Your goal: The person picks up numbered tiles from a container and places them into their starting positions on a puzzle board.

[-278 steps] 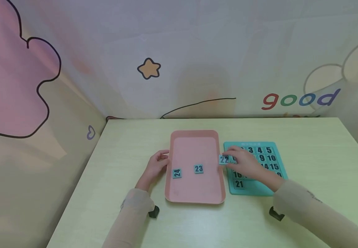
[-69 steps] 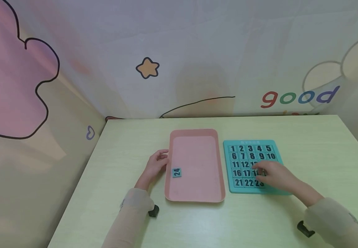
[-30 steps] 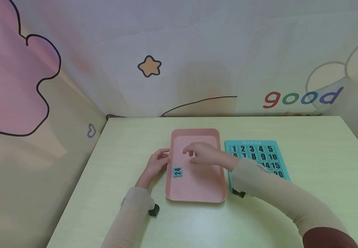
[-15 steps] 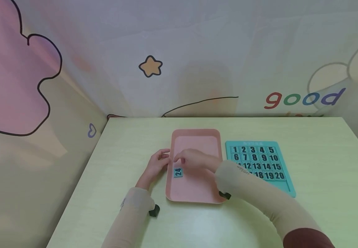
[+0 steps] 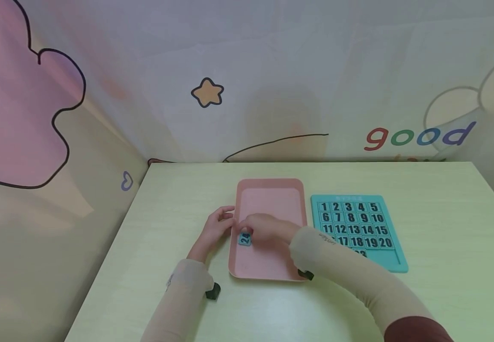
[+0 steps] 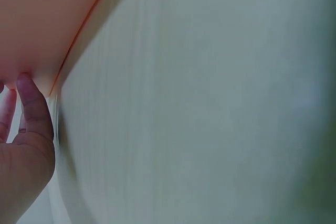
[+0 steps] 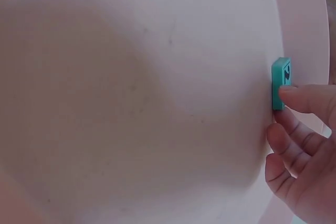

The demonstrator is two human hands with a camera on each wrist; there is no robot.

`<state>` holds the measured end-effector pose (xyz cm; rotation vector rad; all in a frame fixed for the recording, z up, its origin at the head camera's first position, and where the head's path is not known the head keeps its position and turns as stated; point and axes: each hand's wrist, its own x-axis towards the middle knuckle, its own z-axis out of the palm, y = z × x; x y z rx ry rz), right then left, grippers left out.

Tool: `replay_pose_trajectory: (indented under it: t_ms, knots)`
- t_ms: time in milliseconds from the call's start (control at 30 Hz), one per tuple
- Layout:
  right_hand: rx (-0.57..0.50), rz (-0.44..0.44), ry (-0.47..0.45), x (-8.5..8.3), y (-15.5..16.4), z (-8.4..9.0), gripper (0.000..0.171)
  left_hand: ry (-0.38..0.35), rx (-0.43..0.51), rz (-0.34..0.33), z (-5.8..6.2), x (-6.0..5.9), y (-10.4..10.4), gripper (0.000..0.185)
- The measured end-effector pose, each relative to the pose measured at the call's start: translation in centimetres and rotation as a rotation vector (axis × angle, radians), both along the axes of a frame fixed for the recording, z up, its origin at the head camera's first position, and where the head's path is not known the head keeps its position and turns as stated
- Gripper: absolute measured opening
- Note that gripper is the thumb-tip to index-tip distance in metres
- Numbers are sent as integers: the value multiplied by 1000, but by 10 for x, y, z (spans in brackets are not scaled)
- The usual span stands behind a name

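A pink tray (image 5: 270, 182) lies mid-table. On its floor near the left wall is one teal tile numbered 24 (image 5: 244, 241). My right hand (image 5: 248, 230) reaches across the tray and its fingertips pinch this tile, which stands tipped on edge in the right wrist view (image 7: 281, 82) against a finger (image 7: 307, 97). My left hand (image 5: 217, 227) grips the tray's left rim; the left wrist view shows its thumb (image 6: 32, 109) pressed against the tray's edge (image 6: 47, 19). To the right lies a teal number board (image 5: 358, 227), its bottom row partly hidden by my right forearm.
The pale green table (image 5: 439, 213) is walled at the back and left by printed fabric. Bare tabletop lies on both sides of the tray and board. The board's rows 1 to 20 are filled with tiles.
My right hand left the board, crossed the tray leftward and came down onto tile 24. The tile has tipped up slightly. The left hand has stayed on the tray's rim.
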<state>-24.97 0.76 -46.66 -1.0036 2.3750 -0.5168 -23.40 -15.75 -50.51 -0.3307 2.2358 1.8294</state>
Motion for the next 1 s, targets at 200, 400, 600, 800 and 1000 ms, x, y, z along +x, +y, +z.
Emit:
replay_pose_trajectory:
  t_ms: [200, 400, 600, 800, 1000]
  knots:
    - [41, -4, 18, 2, -2, 1, 40, 21, 8, 1, -1, 1, 1, 40]
    - [82, 9, 42, 3, -5, -1, 35, 28, 16, 5, -1, 1, 1, 40]
    - [122, -4, 35, 5, -5, -1, 31, 38, 16, -1, -1, 2, 1, 39]
    - [114, -24, 26, 3, -4, 3, 19, 21, -2, -4, -1, 1, 1, 39]
    - [57, -6, 55, -2, 2, 19, 9, 45, 20, -4, -2, 1, 0, 38]
